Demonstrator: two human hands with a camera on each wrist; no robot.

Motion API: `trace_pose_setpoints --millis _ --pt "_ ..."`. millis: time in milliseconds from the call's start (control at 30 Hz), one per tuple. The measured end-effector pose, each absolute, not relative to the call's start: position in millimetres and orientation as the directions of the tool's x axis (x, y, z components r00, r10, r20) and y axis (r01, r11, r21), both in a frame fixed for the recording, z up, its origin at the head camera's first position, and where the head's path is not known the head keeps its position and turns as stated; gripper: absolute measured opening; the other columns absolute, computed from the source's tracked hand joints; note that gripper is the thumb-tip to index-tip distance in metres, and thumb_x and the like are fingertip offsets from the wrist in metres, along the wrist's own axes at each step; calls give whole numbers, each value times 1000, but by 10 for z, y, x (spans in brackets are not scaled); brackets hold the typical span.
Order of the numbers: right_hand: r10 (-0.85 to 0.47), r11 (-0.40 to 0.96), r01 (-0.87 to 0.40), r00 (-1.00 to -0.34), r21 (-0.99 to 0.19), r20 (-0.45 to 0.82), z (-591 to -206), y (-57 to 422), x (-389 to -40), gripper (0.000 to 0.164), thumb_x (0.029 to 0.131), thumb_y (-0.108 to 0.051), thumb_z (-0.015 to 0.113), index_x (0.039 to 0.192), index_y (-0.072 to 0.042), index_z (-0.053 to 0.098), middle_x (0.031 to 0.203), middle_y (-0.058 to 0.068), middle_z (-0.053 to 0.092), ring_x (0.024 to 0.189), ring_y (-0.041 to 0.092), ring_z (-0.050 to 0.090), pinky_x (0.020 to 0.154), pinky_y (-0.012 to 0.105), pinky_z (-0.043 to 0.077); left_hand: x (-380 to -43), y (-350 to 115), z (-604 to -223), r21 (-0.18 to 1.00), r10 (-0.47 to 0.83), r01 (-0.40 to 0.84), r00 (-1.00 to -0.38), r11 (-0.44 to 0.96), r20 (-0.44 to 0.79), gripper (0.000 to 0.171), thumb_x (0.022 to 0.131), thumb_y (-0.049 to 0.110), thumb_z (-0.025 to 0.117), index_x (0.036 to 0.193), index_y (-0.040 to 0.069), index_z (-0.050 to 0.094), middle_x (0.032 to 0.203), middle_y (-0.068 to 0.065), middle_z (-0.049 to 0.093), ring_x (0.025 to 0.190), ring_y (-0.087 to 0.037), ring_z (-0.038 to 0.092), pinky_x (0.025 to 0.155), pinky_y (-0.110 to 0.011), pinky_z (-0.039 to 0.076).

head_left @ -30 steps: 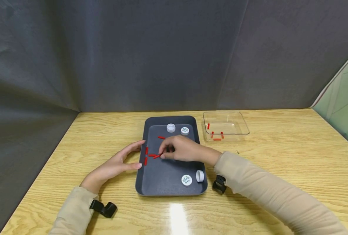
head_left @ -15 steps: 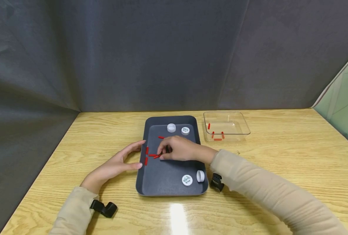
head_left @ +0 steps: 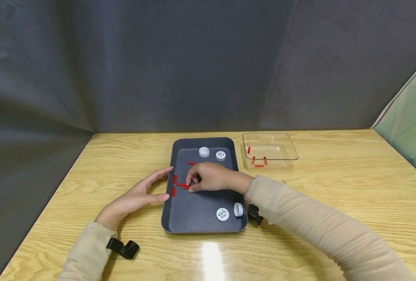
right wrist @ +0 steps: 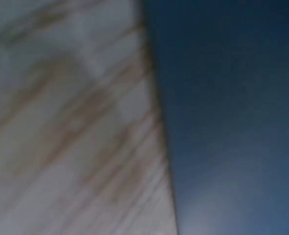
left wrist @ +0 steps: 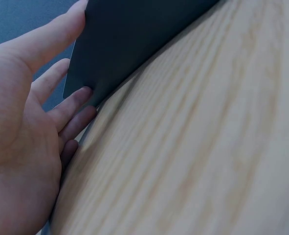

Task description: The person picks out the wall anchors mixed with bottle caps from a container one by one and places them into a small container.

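Observation:
In the head view my right hand (head_left: 210,176) reaches into the dark grey tray (head_left: 201,230), thumb and fingertips pinching the end of a short red stick (head_left: 185,187). Just behind that stick lies another one, a red bar (head_left: 180,184) pointing left. Two more, an upper red piece (head_left: 175,178) and a lower red piece (head_left: 174,191), line up along the tray's left side. My left hand (head_left: 137,195) touches the left rim with thumb and fingers spread. Seen from the left wrist, the fingers (left wrist: 78,100) rest against the tray's outer wall (left wrist: 129,39).
White round caps, such as the printed cap (head_left: 223,214) and the cap on its edge (head_left: 238,210), lie in the tray. One red stick (head_left: 192,163) is near its back. A clear plastic box (head_left: 288,159) with several red sticks stands at right on the wooden table (head_left: 334,175).
My right hand has shifted slightly left, and the stick in its fingers has turned to lie nearly parallel with the bar beside it. The left hand has stayed at the rim.

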State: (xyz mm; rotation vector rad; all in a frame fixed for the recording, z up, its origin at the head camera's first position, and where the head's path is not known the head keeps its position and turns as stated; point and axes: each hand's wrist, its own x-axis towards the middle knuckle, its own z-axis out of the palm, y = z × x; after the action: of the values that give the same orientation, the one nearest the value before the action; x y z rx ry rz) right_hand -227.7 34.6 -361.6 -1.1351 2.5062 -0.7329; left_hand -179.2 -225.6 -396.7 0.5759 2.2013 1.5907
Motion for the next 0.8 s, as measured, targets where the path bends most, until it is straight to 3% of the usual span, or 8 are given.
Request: trace_pose_setpoints --millis 800 --pt "-751 584 -604 -656 -543 -79 -3620 326 -2281 5 90 -24 76 87 -21 72 75 -8 56 64 6 50 61 22 40 -1793 -2258 -3973 952 526 123 -849 281 -45 76 91 17 73 156 16 32 153 -12 35 139 -34 29 112 -60 15"
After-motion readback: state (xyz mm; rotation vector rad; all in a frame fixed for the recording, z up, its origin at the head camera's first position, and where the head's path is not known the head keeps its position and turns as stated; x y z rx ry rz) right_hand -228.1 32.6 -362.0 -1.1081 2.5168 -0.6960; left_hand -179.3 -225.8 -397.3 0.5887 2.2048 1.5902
